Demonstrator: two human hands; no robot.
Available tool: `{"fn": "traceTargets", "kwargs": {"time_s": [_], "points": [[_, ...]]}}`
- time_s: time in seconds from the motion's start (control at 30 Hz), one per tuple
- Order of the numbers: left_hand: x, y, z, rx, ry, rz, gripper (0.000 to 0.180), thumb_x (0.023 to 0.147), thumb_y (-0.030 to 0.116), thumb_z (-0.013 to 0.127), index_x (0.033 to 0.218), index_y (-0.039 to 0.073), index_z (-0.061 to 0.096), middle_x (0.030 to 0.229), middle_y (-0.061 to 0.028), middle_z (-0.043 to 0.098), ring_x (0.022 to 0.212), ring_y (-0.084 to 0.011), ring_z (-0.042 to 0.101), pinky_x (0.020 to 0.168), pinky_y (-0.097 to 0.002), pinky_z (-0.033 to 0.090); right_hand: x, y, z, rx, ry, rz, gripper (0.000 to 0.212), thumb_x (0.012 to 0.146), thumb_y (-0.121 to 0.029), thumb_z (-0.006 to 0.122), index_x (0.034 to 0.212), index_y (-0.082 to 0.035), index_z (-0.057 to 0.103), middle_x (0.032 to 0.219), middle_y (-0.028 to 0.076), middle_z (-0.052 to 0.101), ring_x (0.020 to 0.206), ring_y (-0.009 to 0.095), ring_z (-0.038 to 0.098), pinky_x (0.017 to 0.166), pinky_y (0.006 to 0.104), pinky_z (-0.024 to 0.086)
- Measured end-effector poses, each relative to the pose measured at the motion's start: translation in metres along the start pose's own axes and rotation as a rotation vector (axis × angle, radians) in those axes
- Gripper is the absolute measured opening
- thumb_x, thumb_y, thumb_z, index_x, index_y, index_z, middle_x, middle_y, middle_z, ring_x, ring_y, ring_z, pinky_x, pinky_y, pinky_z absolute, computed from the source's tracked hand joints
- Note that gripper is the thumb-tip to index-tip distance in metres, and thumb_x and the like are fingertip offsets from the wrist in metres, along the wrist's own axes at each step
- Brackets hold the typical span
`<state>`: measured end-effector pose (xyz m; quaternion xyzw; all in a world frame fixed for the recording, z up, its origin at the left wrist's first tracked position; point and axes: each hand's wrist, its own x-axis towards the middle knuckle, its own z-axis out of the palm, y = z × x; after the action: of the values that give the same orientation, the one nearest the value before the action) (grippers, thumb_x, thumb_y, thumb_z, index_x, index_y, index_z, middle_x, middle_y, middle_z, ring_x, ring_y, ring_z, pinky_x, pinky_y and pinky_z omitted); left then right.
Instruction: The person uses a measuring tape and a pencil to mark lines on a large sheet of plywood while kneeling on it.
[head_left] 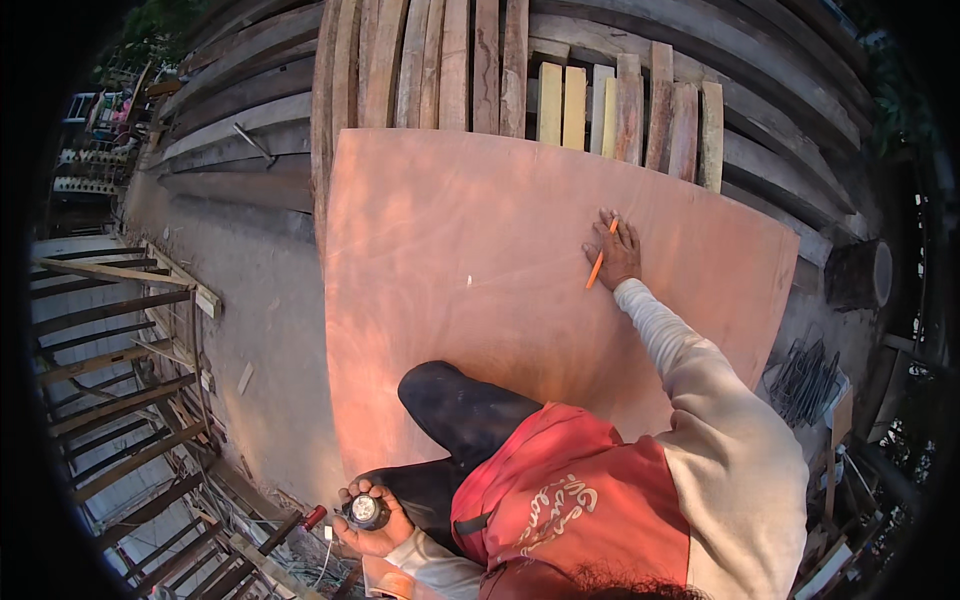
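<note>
A large reddish-brown plywood sheet point(430, 240) lies in front of me, with my bent leg in dark trousers over its near part. My right hand point(617, 255) rests palm down on the sheet's right half. It holds an orange pencil point(600, 262) slantwise between its fingers. Down at the lower left, beyond the sheet's near left corner, my left hand point(378, 530) is curled around a round, black-rimmed tape measure point(366, 508) with its silvery face turned up. A small whitish fleck point(470, 281) sits near the middle of the plywood.
Long timber planks point(440, 65) and shorter yellowish pieces point(575, 105) are stacked beyond the sheet. A slatted wooden frame point(120, 320) stands at left across the concrete floor point(265, 310). Right of the sheet are a log point(860, 273) and dark bundled rods point(808, 380). A red-handled thing point(315, 517) lies lower left.
</note>
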<state>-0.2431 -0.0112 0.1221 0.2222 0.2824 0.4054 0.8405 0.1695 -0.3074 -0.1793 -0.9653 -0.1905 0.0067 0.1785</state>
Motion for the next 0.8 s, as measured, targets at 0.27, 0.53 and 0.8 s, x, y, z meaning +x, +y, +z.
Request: {"fn": "traceTargets", "kwargs": {"time_s": [0.27,0.53,0.8], "points": [[0.038,-0.098,0.004,0.048,0.147,-0.412,0.026,0.085,0.027,0.062,0.103,0.007,0.062,0.097,-0.0135,0.064,0.096,-0.0322,0.059,0.079,-0.0454,0.052,0.005,-0.005,0.000,0.032,0.041,-0.050,0.047,0.092,-0.037,0.059,0.132,-0.014,0.050,0.155,0.005,0.035,0.146,0.023,0.026,0.120,0.0431,0.016],[0.018,-0.112,-0.005,0.280,0.223,-0.356,0.023,0.095,0.031,0.058,0.107,0.011,0.059,0.096,-0.0084,0.065,0.091,-0.0286,0.063,0.070,-0.0435,0.054,-0.001,-0.008,0.002,-0.001,0.006,0.006,0.048,0.089,-0.033,0.063,0.130,-0.013,0.047,0.156,0.005,0.034,0.145,0.028,0.026,0.119,0.0448,0.016],[0.006,-0.109,-0.013,0.225,0.420,-0.373,0.022,0.094,0.031,0.058,0.106,0.013,0.059,0.089,-0.0075,0.067,0.083,-0.0263,0.065,0.065,-0.0405,0.054,-0.003,0.003,0.003,-0.057,0.056,-0.020,0.048,0.088,-0.031,0.064,0.129,-0.012,0.047,0.155,0.005,0.035,0.145,0.029,0.026,0.119,0.0448,0.018]]}}
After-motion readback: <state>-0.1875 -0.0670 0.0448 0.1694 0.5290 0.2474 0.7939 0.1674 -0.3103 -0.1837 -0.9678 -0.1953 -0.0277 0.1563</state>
